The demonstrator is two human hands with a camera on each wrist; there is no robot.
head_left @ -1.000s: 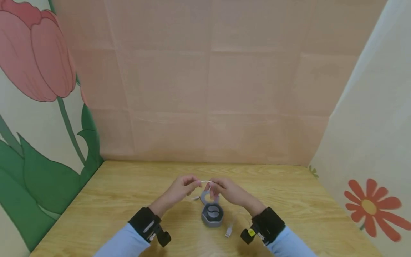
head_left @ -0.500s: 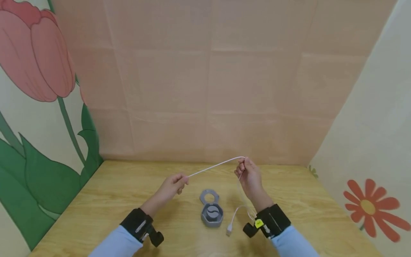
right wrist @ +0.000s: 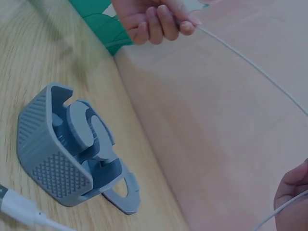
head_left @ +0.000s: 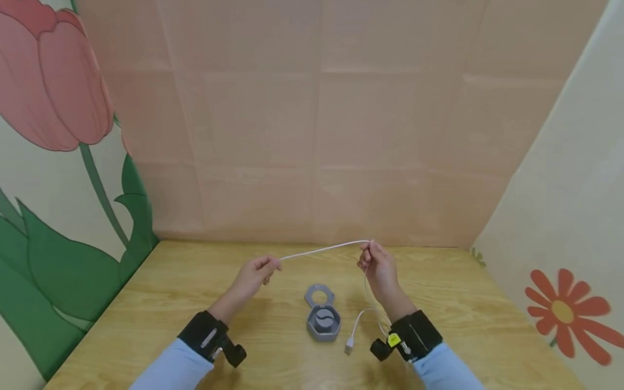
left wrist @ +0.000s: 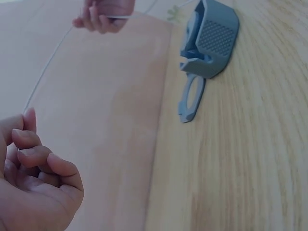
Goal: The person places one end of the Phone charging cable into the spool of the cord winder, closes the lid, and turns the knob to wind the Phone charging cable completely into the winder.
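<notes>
Since 1 second ago both hands have lifted off the holder and drawn apart, pulling the cable [head_left: 324,249] into a taut white line between them; over the last half second they have barely shifted, the left hand a little higher.

That cable runs through the air above the tabletop [head_left: 161,292], from the left hand [head_left: 253,273] up to the right hand [head_left: 377,268]. Past the right hand it drops, loops down onto the wood by the right wrist, and ends in a plug [head_left: 349,344] lying flat just right of the holder.

Below the stretched span stands the holder [head_left: 322,320], a grey six-sided piece with a round core, open lid and ring tab lying on its far side. It sits between the 2 forearms, apart from both hands, and nothing lies between it and the cable overhead.

Left hand: fingers curled, fingertips [right wrist: 166,21] pinching the cable's end. Right hand: raised, fingers [left wrist: 98,19] closed round the cable at its highest point.

Behind the tabletop hangs a pink panelled backdrop [head_left: 317,124]. At left is a wall painted with a tulip [head_left: 49,81], at right one with a red flower [head_left: 565,314]. Black wrist straps [head_left: 205,336] hold small cameras over blue sleeves [head_left: 170,371].
</notes>
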